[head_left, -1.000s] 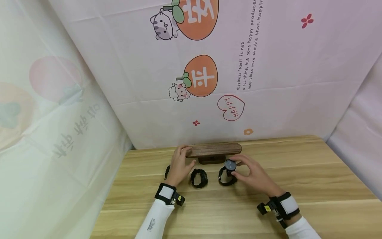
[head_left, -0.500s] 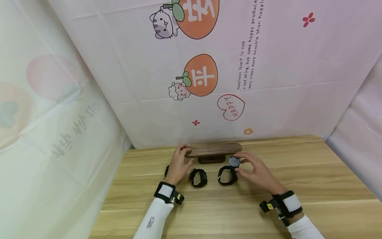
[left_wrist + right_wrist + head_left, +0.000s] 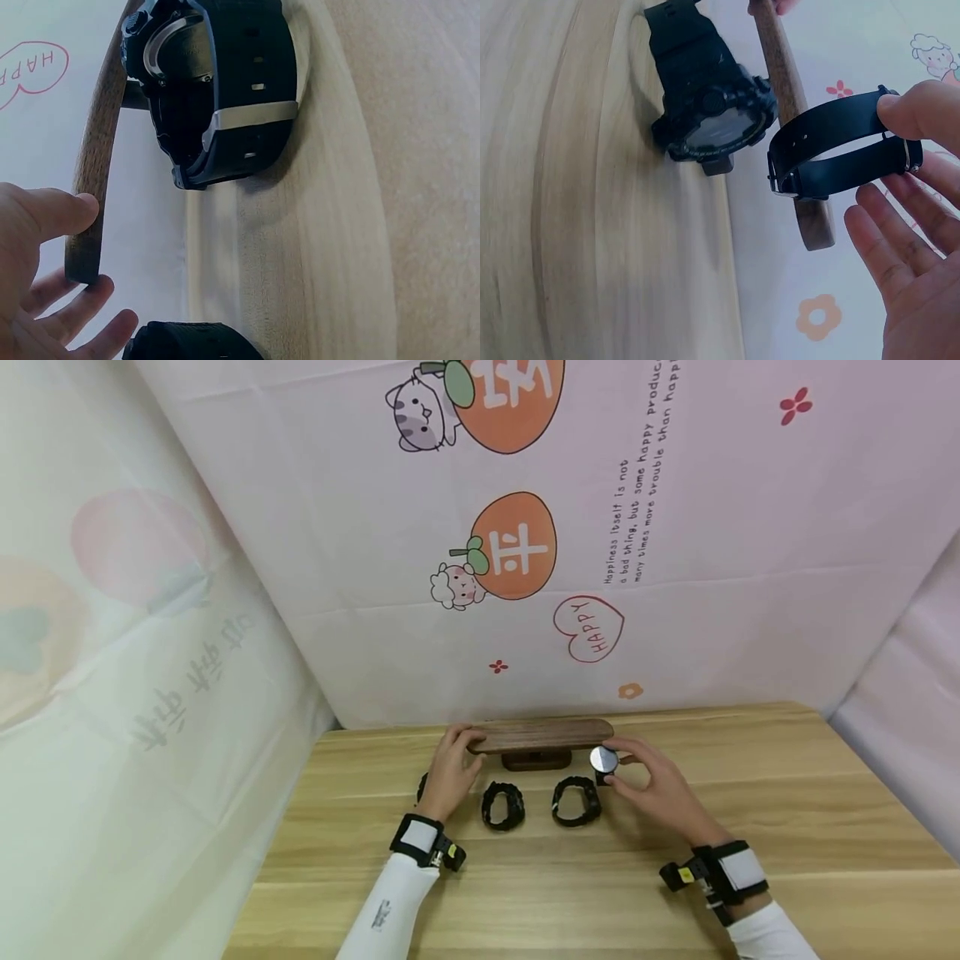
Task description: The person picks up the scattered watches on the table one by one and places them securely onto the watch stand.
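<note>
My right hand [image 3: 663, 789] pinches a wristwatch [image 3: 603, 762] with a round, shiny face, just by the right end of a dark wooden display stand [image 3: 540, 737]. In the right wrist view, the watch's black strap [image 3: 825, 124] is buckled into a loop and overlaps the bar's end; whether they touch, I cannot tell. At the other end, my left hand [image 3: 448, 777] grips the bar, thumb [image 3: 67, 212] on one side, fingers beyond. Two chunky black watches, a middle one [image 3: 514, 806] and a right one [image 3: 591, 802], stand on their sides before the stand.
Another black watch [image 3: 422, 787] is partly hidden behind my left hand. The wood-grain table [image 3: 540, 885] reaches back to a white printed cloth [image 3: 390, 668]. More cloth hangs at the left and right sides.
My right hand has moved the held watch slightly right and back, away from the right-hand black watch toward the bar's end. The watch's face has tilted. My left hand stays on the bar.
</note>
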{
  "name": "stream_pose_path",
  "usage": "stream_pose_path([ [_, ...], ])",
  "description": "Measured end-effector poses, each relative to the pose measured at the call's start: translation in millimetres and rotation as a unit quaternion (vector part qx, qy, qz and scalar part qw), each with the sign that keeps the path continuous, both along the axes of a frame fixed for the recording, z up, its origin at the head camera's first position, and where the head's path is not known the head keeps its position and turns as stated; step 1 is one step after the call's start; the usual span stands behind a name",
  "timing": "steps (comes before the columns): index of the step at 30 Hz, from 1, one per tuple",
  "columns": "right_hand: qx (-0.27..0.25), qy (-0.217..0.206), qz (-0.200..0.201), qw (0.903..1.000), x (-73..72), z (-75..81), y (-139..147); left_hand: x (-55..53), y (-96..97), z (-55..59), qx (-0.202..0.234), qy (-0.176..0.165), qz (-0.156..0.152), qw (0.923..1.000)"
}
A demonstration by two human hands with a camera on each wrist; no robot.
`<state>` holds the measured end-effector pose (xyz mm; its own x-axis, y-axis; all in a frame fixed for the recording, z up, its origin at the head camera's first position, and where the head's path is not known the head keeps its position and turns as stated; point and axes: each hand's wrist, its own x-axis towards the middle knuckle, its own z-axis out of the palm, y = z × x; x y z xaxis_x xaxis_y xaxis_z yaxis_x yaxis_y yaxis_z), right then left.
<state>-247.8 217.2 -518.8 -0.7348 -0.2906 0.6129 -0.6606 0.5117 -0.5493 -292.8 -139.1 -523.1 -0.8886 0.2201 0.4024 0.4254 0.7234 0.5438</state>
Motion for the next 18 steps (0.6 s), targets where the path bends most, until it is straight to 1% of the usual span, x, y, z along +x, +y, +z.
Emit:
stream_pose_path([
  [5, -0.002, 0.005, -0.003, 1.0000, -5.6, -3.3, 5, -2.7, -0.5, -1.0, 0.012, -0.003, 0.000, 0.9999],
  [8, -0.004, 0.001, -0.006, 1.0000, -8.5, -5.9, 7, -3.4, -1.2, -0.1, 0.010, -0.006, 0.002, 0.9999],
  [14, -0.020, 0.000, -0.008, 0.9998, -12.2, -9.5, 11, -3.3, -1.9, -0.5, 0.012, -0.010, 0.003, 0.9999],
  [18, -0.024, 0.002, -0.009, 0.9997, -14.0, -11.2, 13, -3.2, -2.7, -1.4, 0.015, -0.021, 0.008, 0.9996],
])
